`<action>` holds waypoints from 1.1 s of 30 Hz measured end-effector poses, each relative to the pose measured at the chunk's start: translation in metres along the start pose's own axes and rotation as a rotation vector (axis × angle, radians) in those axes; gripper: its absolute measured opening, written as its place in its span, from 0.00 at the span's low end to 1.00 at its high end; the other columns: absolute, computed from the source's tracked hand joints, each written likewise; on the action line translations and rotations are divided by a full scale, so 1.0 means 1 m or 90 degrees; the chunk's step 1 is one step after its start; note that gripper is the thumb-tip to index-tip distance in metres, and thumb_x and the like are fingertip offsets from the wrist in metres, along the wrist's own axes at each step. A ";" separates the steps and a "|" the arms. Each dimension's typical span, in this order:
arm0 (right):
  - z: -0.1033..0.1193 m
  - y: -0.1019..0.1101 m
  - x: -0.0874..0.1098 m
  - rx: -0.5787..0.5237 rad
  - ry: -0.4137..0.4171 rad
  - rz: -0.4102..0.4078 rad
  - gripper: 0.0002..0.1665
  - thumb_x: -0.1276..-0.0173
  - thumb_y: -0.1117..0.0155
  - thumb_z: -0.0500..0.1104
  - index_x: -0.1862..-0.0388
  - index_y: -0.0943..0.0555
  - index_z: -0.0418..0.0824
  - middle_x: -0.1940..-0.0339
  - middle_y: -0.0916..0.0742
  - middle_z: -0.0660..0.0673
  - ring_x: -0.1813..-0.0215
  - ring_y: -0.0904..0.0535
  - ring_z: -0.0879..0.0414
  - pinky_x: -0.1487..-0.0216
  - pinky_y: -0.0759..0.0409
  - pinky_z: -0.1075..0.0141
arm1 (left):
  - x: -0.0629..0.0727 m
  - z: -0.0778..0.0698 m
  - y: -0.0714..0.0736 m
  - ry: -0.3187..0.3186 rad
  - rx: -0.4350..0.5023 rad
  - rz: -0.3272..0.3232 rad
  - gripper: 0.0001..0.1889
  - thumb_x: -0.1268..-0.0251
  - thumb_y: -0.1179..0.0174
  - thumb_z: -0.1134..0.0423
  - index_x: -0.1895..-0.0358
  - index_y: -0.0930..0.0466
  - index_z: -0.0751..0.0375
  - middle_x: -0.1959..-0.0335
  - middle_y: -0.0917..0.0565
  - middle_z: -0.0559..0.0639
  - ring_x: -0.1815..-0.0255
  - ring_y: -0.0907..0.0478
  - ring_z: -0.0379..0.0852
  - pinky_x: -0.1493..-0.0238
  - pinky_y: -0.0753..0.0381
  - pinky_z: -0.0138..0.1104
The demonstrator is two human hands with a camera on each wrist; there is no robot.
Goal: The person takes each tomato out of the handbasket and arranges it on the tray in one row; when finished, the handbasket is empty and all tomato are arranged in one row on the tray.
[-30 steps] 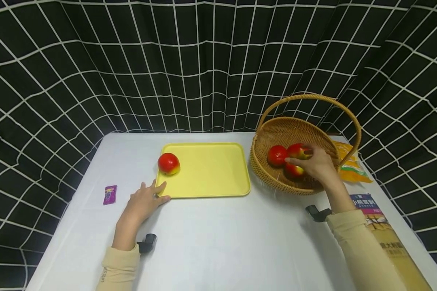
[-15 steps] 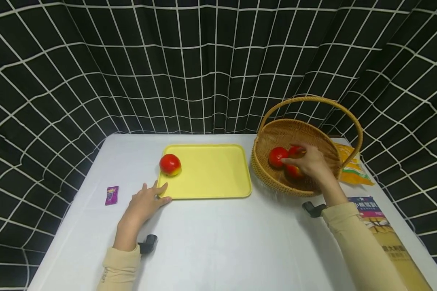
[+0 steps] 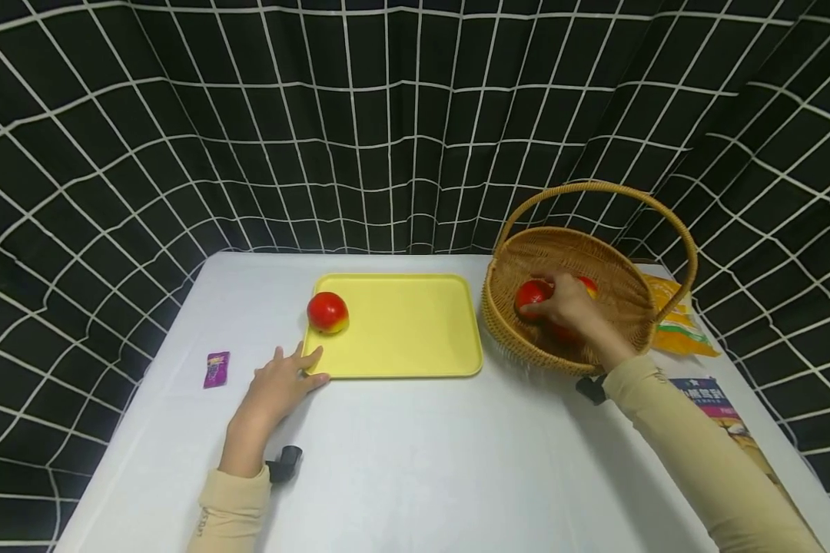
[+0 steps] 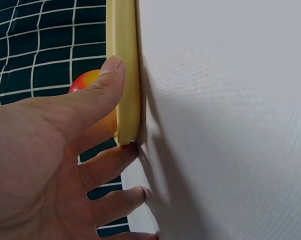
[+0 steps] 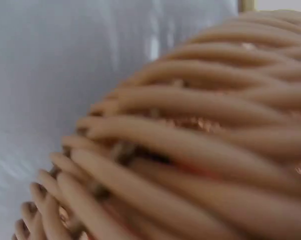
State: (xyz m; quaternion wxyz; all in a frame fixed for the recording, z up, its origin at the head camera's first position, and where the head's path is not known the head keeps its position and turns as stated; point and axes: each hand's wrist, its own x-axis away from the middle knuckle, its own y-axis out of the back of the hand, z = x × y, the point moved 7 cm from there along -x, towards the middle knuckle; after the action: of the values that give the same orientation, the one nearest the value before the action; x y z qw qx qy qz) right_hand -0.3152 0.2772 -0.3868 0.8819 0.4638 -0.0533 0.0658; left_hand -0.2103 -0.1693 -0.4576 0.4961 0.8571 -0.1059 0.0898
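My left hand (image 3: 277, 388) rests at the near left corner of a yellow tray (image 3: 401, 330), its fingers spread. In the left wrist view the thumb (image 4: 113, 75) lies on the tray's rim (image 4: 128, 100). A red and yellow apple (image 3: 328, 312) sits at the tray's left side. On the right, my right hand (image 3: 570, 303) is inside a wicker basket (image 3: 512, 346), thumb and fingers around a red apple (image 3: 532, 296). Another apple (image 3: 586, 286) shows behind that hand, and a third is mostly covered by it. The right wrist view shows only blurred basket weave (image 5: 190, 110).
A small purple packet (image 3: 217, 369) lies left of my left hand. The basket's tall handle (image 3: 598, 187) arches over its opening. Right of the basket are an orange bag (image 3: 678, 322) and a printed package (image 3: 708, 399), partly under my right sleeve. A black gridded curtain (image 3: 415, 138) hangs behind.
My right hand has moved left within the basket, from the apple at the back to the left one. My left hand and the apple on the tray stay in place.
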 end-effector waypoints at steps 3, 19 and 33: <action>0.000 -0.004 -0.005 0.017 0.019 -0.018 0.46 0.34 0.21 0.41 0.21 0.30 0.34 0.27 0.24 0.22 0.28 0.26 0.27 0.26 0.27 0.35 | 0.000 0.001 0.000 0.003 0.003 0.000 0.34 0.24 0.37 0.50 0.20 0.31 0.55 0.17 0.40 0.69 0.17 0.54 0.81 0.27 0.52 0.81; -0.009 -0.010 -0.010 0.097 0.014 -0.030 0.41 0.33 0.23 0.38 0.23 0.28 0.36 0.26 0.29 0.22 0.24 0.36 0.26 0.26 0.29 0.29 | 0.000 0.001 -0.002 -0.004 -0.004 -0.010 0.34 0.25 0.35 0.50 0.21 0.30 0.56 0.17 0.38 0.69 0.17 0.53 0.81 0.28 0.50 0.81; 0.000 -0.003 -0.001 0.061 0.038 -0.072 0.41 0.35 0.21 0.40 0.24 0.26 0.35 0.23 0.29 0.24 0.22 0.36 0.26 0.25 0.32 0.30 | 0.001 -0.001 -0.001 0.004 -0.008 -0.010 0.34 0.26 0.35 0.50 0.21 0.31 0.57 0.17 0.38 0.68 0.16 0.53 0.80 0.27 0.52 0.80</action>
State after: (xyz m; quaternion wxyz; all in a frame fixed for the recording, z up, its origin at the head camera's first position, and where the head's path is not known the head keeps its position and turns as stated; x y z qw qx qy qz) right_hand -0.3156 0.2753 -0.3892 0.8623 0.5054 0.0027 0.0320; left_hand -0.2090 -0.1681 -0.4581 0.5024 0.8546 -0.0981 0.0877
